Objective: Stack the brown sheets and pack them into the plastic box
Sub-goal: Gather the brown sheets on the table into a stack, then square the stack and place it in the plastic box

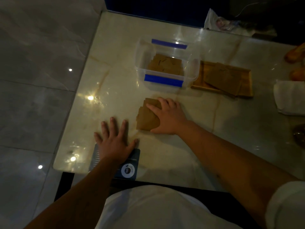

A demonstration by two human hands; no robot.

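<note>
A small stack of brown sheets point(146, 116) lies on the marble table in front of me. My right hand point(168, 116) rests on its right half, fingers curled over the top and thumb at the near edge. My left hand point(113, 139) lies flat on the table to the left, fingers spread, holding nothing. Behind the stack stands the clear plastic box point(140, 60) with blue latches, open, with brown sheets point(165, 64) inside. To its right, a wooden tray point(247, 85) holds more brown sheets point(222, 78).
A dark blue card or booklet point(130, 166) lies under my left wrist at the table's near edge. White folded paper point(288, 98) sits at the right, and a plastic bag point(219, 20) at the back. The table's left edge drops to the tiled floor point(33, 96).
</note>
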